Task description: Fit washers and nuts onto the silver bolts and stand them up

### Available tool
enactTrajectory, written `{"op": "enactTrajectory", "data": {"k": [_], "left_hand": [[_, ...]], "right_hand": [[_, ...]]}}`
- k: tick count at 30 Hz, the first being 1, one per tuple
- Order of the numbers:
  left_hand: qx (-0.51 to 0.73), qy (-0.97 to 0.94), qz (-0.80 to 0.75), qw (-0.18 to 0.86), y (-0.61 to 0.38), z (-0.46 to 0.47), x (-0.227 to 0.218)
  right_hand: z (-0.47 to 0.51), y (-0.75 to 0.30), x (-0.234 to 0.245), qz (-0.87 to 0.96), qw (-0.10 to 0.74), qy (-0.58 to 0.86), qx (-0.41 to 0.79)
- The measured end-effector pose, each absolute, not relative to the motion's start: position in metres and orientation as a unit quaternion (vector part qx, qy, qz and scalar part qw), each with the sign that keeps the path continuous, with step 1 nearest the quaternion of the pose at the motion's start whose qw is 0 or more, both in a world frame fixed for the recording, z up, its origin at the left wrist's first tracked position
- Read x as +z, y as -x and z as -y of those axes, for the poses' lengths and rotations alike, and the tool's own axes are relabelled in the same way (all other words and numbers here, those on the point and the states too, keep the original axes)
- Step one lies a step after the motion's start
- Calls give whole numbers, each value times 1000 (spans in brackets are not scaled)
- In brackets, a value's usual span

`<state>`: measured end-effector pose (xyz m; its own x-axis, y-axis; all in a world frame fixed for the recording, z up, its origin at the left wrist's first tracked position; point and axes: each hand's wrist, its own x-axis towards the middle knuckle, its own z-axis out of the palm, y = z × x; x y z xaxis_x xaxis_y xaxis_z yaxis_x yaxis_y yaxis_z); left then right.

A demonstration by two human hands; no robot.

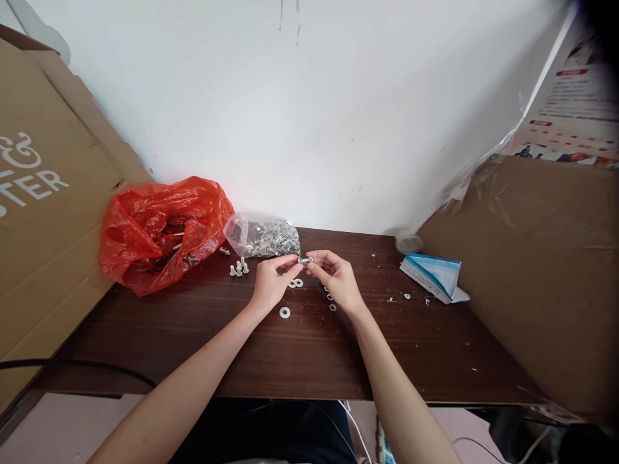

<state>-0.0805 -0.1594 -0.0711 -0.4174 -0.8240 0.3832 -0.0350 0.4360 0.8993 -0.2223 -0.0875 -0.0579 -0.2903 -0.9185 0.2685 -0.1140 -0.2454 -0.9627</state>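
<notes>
A small silver bolt (305, 260) lies level between my two hands, a little above the table. My left hand (275, 278) pinches its left end between thumb and fingertips. At the other end, my right hand (338, 276) has its thumb and fingers closed round the tip; whether a nut sits there is too small to tell. Below the hands lie flat washers (298, 283), with a larger single washer (285, 312) closer to me. Several hex nuts (333, 308) lie by my right wrist, partly hidden. Several bolts (238, 267) stand on their heads left of my left hand.
Behind my hands rests a clear bag of metal hardware (271, 238). A red plastic bag (167, 232) sits at the left, beside a tall cardboard box (53, 161). A blue and white packet (432, 276) and scraps (407, 296) lie rightward, near another cardboard panel (527, 258).
</notes>
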Motion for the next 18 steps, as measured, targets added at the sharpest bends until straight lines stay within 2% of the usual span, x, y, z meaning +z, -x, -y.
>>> {"op": "enactTrajectory", "data": {"k": [9,18], "left_hand": [[-457,-299,697,465,82,157,-68],[-596,-305,593,448,84,156,-61]], "right_hand": [[86,223,-60,-560,272,524,-581],[86,225,-60,-573,227,538,-575]]}}
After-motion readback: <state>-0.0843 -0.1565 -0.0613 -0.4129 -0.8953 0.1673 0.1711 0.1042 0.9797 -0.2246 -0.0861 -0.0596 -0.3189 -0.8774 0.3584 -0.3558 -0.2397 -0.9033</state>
